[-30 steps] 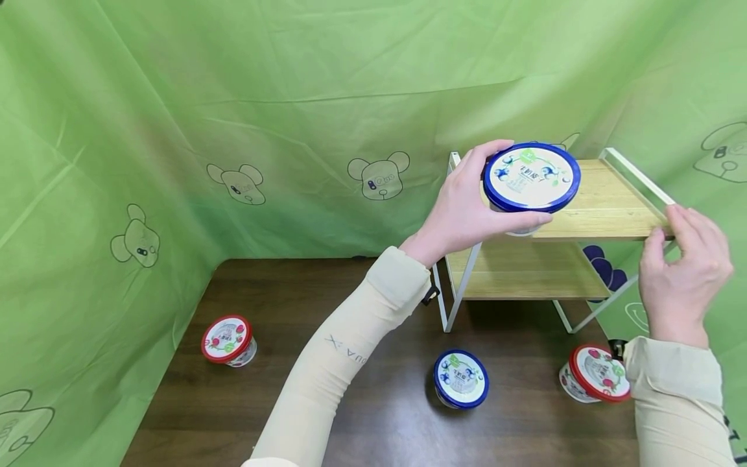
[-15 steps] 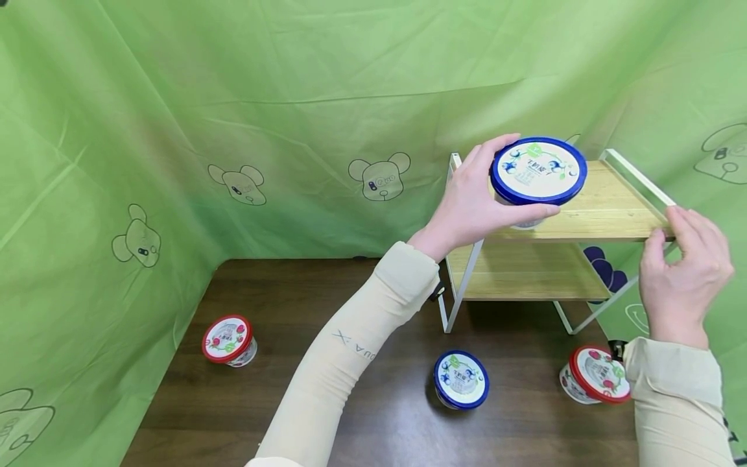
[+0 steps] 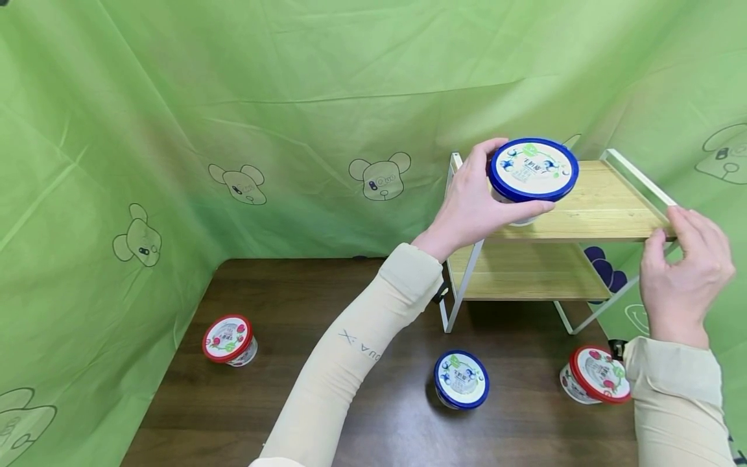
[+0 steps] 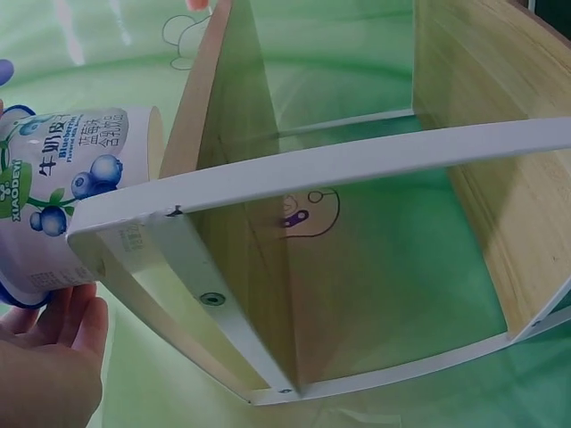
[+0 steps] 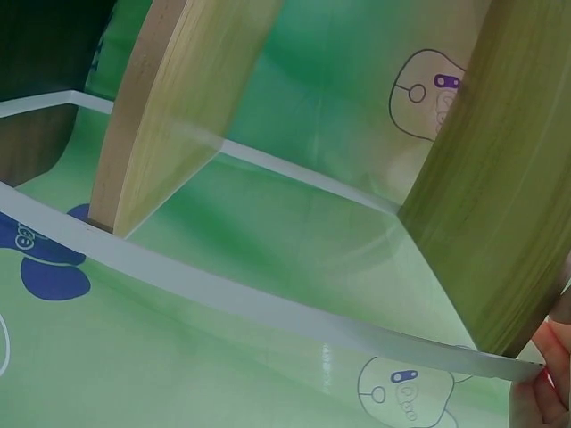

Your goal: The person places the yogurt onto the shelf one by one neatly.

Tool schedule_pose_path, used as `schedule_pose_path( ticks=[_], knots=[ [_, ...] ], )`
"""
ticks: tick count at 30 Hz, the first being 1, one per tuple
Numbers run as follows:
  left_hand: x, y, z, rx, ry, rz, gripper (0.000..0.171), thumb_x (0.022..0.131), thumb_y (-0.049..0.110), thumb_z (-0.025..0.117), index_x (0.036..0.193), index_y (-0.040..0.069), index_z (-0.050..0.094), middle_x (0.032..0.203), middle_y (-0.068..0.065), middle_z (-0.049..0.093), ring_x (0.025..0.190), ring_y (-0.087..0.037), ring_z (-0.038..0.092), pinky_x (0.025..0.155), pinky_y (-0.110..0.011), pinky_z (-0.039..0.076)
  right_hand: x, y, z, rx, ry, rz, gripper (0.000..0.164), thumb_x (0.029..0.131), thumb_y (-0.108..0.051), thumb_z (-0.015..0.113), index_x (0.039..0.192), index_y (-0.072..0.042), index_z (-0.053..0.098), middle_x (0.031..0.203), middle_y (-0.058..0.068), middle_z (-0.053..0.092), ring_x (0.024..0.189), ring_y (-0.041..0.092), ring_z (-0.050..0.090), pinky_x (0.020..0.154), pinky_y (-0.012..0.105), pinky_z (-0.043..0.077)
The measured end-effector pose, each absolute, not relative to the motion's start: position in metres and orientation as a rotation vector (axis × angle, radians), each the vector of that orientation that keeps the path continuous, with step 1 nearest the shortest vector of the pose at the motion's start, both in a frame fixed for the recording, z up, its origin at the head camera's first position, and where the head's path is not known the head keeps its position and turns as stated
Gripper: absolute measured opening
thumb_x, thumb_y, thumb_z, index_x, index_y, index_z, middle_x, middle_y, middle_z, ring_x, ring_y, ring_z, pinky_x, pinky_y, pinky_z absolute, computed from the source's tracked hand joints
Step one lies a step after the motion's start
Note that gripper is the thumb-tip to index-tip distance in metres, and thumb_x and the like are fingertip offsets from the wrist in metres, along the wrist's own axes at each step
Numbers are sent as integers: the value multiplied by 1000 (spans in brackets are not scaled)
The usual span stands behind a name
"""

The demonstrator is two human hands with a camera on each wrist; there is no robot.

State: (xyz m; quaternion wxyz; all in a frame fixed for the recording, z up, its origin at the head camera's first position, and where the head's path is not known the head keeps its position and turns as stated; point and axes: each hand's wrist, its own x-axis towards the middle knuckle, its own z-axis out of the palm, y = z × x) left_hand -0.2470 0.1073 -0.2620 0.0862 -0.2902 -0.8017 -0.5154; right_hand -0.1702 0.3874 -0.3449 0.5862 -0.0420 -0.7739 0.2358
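My left hand grips a white tub with a blue lid by its side, thumb at the front, over the left part of the upper shelf. Blueberries are printed on this tub in the left wrist view, where its base lies close to the shelf board. With thumb and fingers, my right hand pinches the front right corner of the two-tier rack, at the white metal rail. Only a few fingers of it appear in the right wrist view.
A second blue-lidded tub stands on the dark wooden table before the rack. One red-lidded tub stands far left; another red-lidded tub sits by the right sleeve. The lower shelf is underneath. Green cloth hangs behind.
The left hand and its tub shift slightly right and up, then a little back to the left. The right hand keeps its place on the rack corner.
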Motion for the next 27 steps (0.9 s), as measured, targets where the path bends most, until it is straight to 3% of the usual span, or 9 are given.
schedule_pose_path(
  ticks=[8,16,27],
  knots=[
    [-252,109,-267,-834,-2393,-1529,99,71,50,92,149,24,36,135,18,44,118,6,37,97,-15,36,-180,407,-357,-97,-1812,538,27,95,-9,62,119,-9,75,120,8,72,116,29,64,105,31,42],
    [-253,108,-270,-826,-2423,-1538,98,73,51,90,149,24,36,135,19,44,116,6,39,96,-16,38,-168,383,-341,-117,-1809,560,26,94,-1,61,117,0,74,117,19,71,115,37,63,106,29,41],
    [-258,109,-275,-792,-2426,-1606,95,76,51,88,152,24,38,136,17,45,120,3,41,97,-18,40,-169,387,-343,-156,-1806,560,26,94,-3,62,117,-3,74,117,16,71,115,33,64,105,28,41]
  ],
)
